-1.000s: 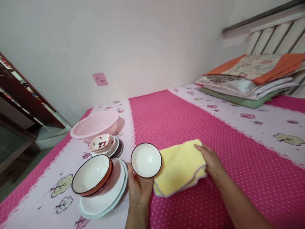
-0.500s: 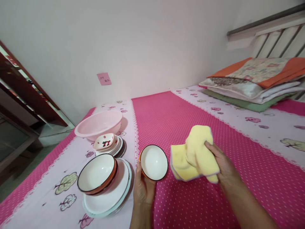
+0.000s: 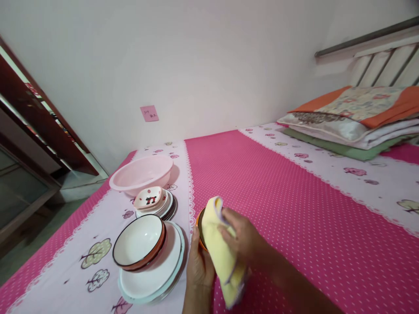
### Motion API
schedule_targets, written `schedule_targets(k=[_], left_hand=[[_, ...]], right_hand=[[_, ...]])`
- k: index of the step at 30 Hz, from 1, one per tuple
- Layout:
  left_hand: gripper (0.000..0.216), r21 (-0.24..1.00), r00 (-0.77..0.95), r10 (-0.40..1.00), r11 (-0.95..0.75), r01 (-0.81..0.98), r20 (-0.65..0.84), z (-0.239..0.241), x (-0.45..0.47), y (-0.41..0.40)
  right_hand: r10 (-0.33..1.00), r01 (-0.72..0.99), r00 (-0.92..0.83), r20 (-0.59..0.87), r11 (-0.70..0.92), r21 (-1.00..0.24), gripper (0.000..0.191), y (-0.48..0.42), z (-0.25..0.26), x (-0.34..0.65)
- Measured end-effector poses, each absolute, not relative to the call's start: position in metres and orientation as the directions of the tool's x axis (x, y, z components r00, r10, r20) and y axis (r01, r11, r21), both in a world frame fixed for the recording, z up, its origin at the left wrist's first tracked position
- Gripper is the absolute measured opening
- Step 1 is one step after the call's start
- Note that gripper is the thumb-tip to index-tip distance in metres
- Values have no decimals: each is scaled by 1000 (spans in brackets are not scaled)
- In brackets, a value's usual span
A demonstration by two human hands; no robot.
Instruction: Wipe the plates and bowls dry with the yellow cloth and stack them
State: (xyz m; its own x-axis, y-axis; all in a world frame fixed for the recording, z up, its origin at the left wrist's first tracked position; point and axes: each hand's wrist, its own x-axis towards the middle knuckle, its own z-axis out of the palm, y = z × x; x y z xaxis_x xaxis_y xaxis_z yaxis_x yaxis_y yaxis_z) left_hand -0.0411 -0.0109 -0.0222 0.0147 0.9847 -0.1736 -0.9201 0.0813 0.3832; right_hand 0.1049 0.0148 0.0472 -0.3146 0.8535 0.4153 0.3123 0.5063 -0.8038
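My left hand (image 3: 199,264) grips a small bowl (image 3: 199,226) with an orange outside and dark rim, low in the middle of the view. Most of the bowl is hidden behind a yellow cloth (image 3: 216,244) with a purple edge. The cloth is pinched in my right hand (image 3: 240,235), which presses it over the bowl's opening; its lower end hangs down over the pink bedding. To the left, larger white bowls with a brown outside (image 3: 139,242) are nested on a stack of white and pale-green plates (image 3: 153,281).
Behind the bowls stand small square dishes (image 3: 149,198) on a stack of saucers (image 3: 170,205), then a pink basin (image 3: 124,181). Folded bedding (image 3: 353,117) is piled at the far right by the railing. A pink note (image 3: 149,113) sticks to the wall.
My right hand has brought the cloth leftward from beside the bowl onto it, covering the white inside. My left hand still holds the bowl. The view has shifted slightly.
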Motion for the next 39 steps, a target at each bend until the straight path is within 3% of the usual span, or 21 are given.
schedule_targets(k=[2, 4, 7, 11, 13, 15, 17, 20, 23, 28, 30, 34, 36, 39], left_hand=[[30, 378, 75, 982, 136, -916, -173, -26, -43, -11], [34, 398, 87, 978, 158, -904, -191, -29, -45, -11], [38, 488, 26, 984, 110, -866, -175, -30, -43, -12], [48, 616, -98, 990, -14, -787, -103, -28, -36, -15], [52, 633, -141, 982, -30, -774, -126, -24, -33, -15], [47, 624, -211, 956, -37, -780, -206, -19, -32, -14], [39, 614, -296, 908, -55, -787, -298, -11, -34, -13], [35, 606, -370, 857, -88, -791, -358, -1, -37, -12], [35, 601, -366, 857, -86, -794, -362, 6, -38, -12], [36, 583, -346, 850, -57, -810, -398, 5, -30, -13], [35, 553, -297, 876, -42, -832, -380, 0, -28, -13], [31, 512, -194, 942, -27, -858, -274, -14, -28, -13], [29, 525, -193, 953, -44, -850, -233, -20, -30, -13], [25, 538, -235, 948, -87, -839, -214, -22, -32, -13]], right_hand=[[761, 377, -444, 472, 637, -672, 14, 11, 31, 100], [712, 375, -514, 478, 688, -622, 22, 8, 23, 100], [739, 401, -521, 428, 654, -642, 14, 8, 19, 101], [853, 435, -339, 396, 515, -738, 10, 14, 21, 105], [919, 297, -185, 349, 391, -871, 12, 18, 30, 115], [972, 47, 10, 235, 235, -971, 25, 21, 44, 133], [965, -178, 243, 95, 141, -974, 38, 23, 59, 156], [852, -400, 523, -24, 220, -890, 40, 23, 79, 188], [793, -455, 609, -15, 333, -826, 39, 18, 90, 199], [963, -405, 263, -62, 52, -913, 58, 5, 84, 163], [998, -302, 70, -4, 18, -953, 46, 5, 71, 141], [932, 92, -228, 281, 308, -947, 15, 13, 40, 108], [866, 279, -342, 364, 464, -841, 15, 14, 30, 101], [738, 310, -526, 423, 630, -712, 24, 13, 27, 98]])
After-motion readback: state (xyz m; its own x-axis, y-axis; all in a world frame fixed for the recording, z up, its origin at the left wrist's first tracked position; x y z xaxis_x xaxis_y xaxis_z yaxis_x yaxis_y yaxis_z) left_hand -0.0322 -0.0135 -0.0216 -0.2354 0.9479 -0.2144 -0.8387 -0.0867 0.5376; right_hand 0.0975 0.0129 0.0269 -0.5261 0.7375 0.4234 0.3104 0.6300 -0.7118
